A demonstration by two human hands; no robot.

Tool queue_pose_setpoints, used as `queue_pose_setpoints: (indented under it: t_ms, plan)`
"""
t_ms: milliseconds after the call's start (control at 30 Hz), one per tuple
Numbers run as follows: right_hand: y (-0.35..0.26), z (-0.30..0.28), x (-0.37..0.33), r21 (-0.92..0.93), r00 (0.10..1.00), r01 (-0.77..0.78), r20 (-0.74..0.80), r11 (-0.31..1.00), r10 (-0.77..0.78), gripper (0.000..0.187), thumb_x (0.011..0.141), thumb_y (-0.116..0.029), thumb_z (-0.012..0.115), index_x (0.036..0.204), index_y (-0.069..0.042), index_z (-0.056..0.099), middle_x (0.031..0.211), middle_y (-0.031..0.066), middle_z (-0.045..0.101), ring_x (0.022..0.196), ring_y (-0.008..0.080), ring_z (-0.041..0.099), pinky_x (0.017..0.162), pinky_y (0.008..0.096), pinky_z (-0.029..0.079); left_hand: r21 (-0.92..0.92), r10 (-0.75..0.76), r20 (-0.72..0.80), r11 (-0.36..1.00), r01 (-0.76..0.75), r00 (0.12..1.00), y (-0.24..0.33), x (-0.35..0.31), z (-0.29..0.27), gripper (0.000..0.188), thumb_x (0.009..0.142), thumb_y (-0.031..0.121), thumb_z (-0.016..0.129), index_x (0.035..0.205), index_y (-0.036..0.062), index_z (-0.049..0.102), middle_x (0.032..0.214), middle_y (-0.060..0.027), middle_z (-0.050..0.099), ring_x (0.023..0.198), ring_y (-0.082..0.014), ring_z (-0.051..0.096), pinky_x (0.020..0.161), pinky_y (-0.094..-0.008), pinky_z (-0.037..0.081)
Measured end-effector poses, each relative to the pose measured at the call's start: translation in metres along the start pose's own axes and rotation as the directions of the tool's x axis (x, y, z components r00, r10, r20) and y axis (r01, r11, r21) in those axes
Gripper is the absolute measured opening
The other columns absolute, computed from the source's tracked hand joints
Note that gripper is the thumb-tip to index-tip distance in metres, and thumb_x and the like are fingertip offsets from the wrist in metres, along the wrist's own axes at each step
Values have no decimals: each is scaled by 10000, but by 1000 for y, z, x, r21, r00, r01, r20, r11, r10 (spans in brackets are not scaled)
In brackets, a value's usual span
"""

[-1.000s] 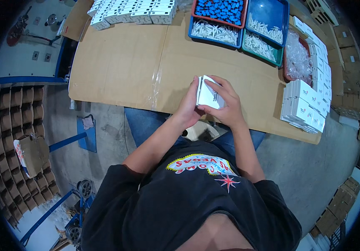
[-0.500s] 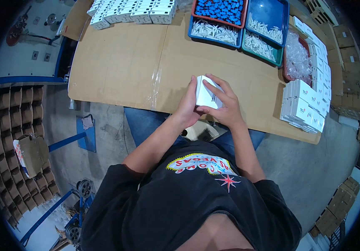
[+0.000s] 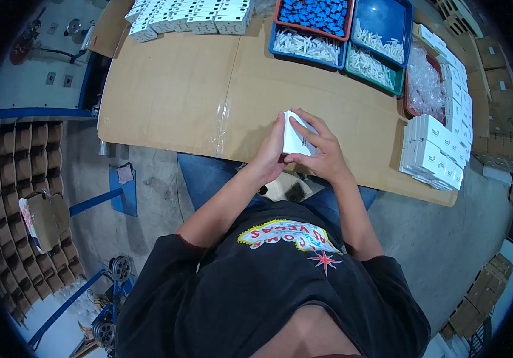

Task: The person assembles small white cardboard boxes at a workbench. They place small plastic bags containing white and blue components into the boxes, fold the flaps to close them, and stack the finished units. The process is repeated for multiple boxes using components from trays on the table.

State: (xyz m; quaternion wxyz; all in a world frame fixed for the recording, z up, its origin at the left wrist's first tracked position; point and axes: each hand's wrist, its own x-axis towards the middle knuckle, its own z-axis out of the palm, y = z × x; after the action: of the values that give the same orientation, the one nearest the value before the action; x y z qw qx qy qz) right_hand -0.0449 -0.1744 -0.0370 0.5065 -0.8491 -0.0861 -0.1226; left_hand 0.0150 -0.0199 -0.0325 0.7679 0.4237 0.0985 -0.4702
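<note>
A small white box [image 3: 295, 141] is held between my two hands, above the near edge of the cardboard-topped table [image 3: 167, 101]. My left hand [image 3: 270, 149] presses along its left side, fingers pointing away from me. My right hand [image 3: 323, 146] wraps the right side, with its fingers across the top face and its thumb at the near edge. Fingers cover much of the box, and its underside is hidden.
White boxes [image 3: 191, 17] stand in rows at the far left; more white boxes [image 3: 432, 152] are stacked at the right edge. At the back are a red tray of blue pieces [image 3: 313, 17], a blue tray [image 3: 307, 46] and a green tray [image 3: 371, 67] of white sticks, and clear plastic bags [image 3: 425, 83].
The white box has tilted slightly and shifted a little to the right in my hands, showing less of its top face. Both hands keep their hold.
</note>
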Motion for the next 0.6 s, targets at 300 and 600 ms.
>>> queue_pose_setpoints:
  t_ms: [300,600]
  plan:
    - [-15,17,6,346,857,-204,-390,916,338,792,747,-232,905,1430,-17,567,1376,173,603,1360,312,512,1124,445,428,-157,195,7,969,-191,981,2,3,1,470,1086,390,461,1434,77,483,1338,-92,610,1260,-206,580,1080,-387,440]
    - [-4,5,1,810,779,-213,-197,547,595,352,923,-11,752,1251,33,632,1126,79,707,1076,167,670,962,318,546,111,450,122,880,-462,885,7,9,-22,501,996,158,672,1439,32,475,1369,-105,596,1289,-189,553,1093,-373,446]
